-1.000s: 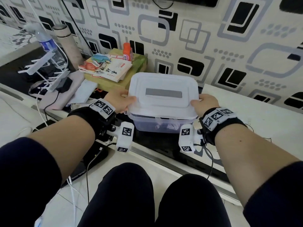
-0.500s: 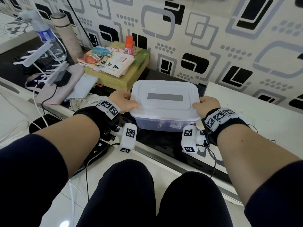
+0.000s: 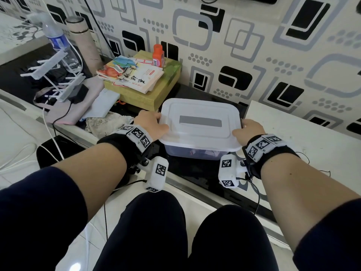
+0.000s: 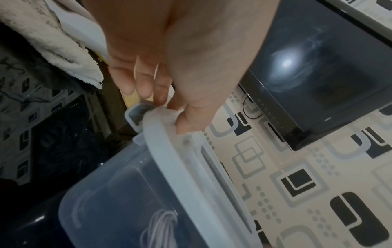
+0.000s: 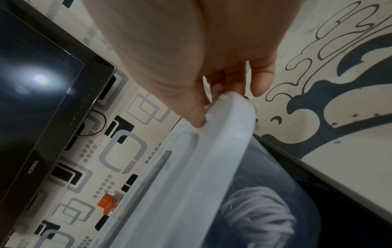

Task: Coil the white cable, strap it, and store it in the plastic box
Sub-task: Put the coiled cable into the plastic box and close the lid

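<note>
A clear plastic box [image 3: 195, 151] with a white lid [image 3: 199, 124] stands on the dark glossy shelf. My left hand [image 3: 150, 124] grips the lid's left edge, thumb on top and fingers curled under the rim [image 4: 161, 127]. On the opposite edge my right hand [image 3: 247, 129] holds the lid the same way [image 5: 229, 107]. The coiled white cable [image 5: 258, 216] lies inside the box, seen through its wall; its loops [image 4: 161, 229] also show in the left wrist view.
A green box with books [image 3: 134, 75] and an orange bottle [image 3: 158, 54] stands behind left. A water bottle [image 3: 58, 44], a thermos [image 3: 84, 38], white plastic racks and cloths crowd the far left. A white patterned top [image 3: 312, 137] lies right; a dark TV screen [image 5: 31, 94] hangs above.
The box has gone down and away from me with both hands still on the lid. It now rests on the dark shelf.
</note>
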